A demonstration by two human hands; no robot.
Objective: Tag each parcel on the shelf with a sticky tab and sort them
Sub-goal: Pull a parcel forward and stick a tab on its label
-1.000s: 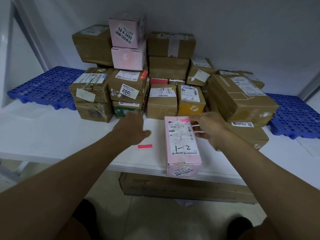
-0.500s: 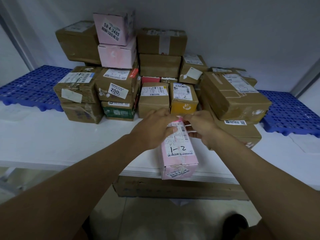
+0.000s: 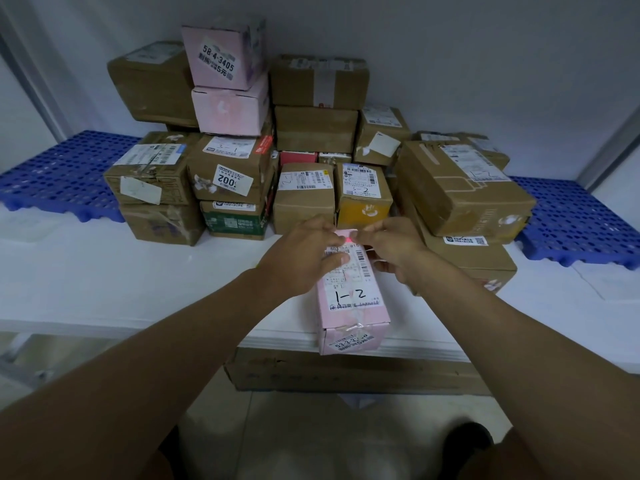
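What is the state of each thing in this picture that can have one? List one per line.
Pink parcel marked 1-2: lying flat at the shelf's front edge, taped shut.
Pink sticky tab: at the parcel's far end, between both hands' fingertips.
Left hand: resting on the parcel, fingers at the tab.
Right hand: fingers at the tab.
Stacked parcels: piled behind, all closed.
Top pink box: tilted on the stack.

Both bare forearms reach forward; the left hand and right hand meet, fingertips curled and nearly touching.
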